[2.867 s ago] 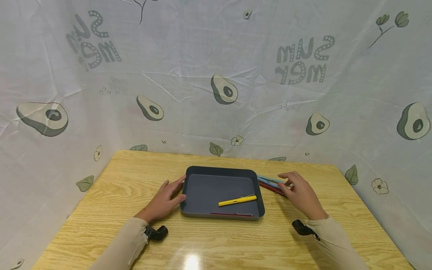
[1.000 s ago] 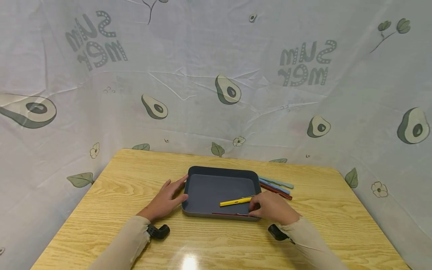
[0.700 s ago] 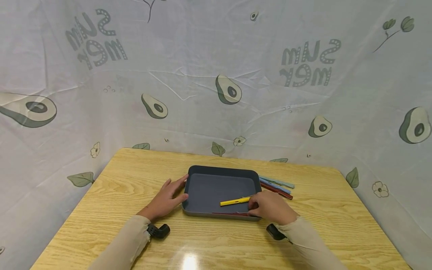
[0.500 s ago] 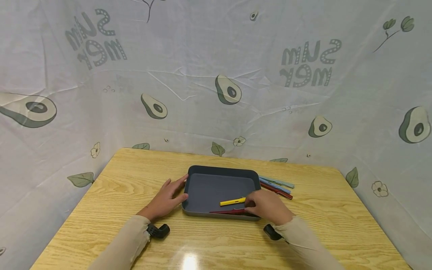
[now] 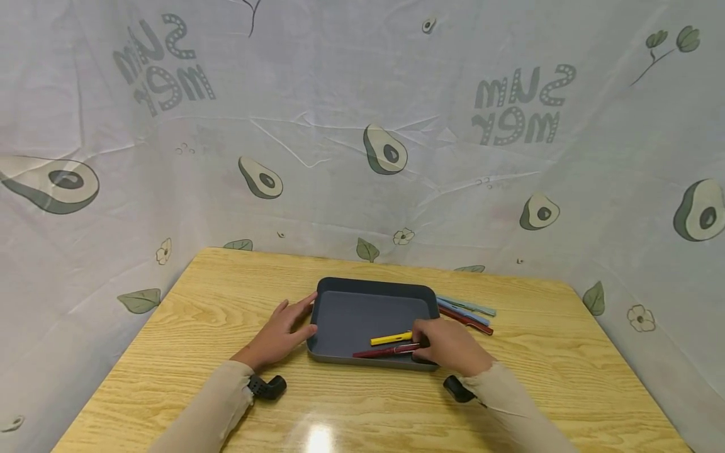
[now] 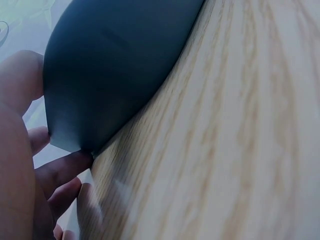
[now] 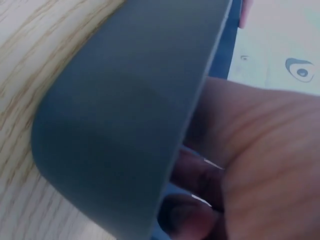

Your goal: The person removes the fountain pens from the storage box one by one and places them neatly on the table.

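Note:
A dark grey tray lies on the wooden table. My left hand rests against its left end with fingers spread; in the left wrist view, thumb and fingertips touch the outer wall. Inside the tray, my right hand pinches the clip end of a dark red pen close to the front wall. Just behind it lies a yellow pen, its right end hidden by the right hand. In the right wrist view, the tray wall hides the pen and part of the fingers.
Right of the tray, several pens lie side by side on the table: a pale green one, a light blue one and a red one. A printed curtain hangs behind the table.
My right hand has come from the pens at the right into the tray and taken hold of the dark red pen, shifting it slightly back from the front wall. The left hand stays put.

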Tool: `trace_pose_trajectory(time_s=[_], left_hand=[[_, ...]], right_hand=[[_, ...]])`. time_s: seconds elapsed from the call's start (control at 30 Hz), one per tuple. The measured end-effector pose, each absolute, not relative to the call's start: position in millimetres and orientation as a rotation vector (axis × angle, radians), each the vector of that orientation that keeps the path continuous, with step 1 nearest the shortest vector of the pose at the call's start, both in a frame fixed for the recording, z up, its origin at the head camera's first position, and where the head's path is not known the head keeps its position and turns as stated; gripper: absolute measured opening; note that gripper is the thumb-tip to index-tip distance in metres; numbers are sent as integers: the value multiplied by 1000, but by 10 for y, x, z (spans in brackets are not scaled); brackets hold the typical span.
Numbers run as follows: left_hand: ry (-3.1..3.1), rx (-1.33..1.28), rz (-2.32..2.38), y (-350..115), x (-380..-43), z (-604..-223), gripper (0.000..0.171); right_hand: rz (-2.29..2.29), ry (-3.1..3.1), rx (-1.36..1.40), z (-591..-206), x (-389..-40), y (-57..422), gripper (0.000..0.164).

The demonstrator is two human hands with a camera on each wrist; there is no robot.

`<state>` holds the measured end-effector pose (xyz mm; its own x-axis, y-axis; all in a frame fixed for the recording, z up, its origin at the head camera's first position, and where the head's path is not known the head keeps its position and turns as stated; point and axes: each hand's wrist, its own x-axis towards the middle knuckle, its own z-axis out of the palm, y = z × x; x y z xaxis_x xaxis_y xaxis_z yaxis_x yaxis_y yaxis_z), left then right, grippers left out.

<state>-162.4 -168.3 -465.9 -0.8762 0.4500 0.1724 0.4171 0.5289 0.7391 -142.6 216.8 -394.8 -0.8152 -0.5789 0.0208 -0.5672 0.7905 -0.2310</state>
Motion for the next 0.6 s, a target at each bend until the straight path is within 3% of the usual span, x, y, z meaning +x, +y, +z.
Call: trace_pose_trajectory(time_s=[0.6], left_hand=[[2699,799,1285,-1747,-1574,-4655,72]], right_hand=[[-731,2773,-786,-3909,-1289,2256,19]])
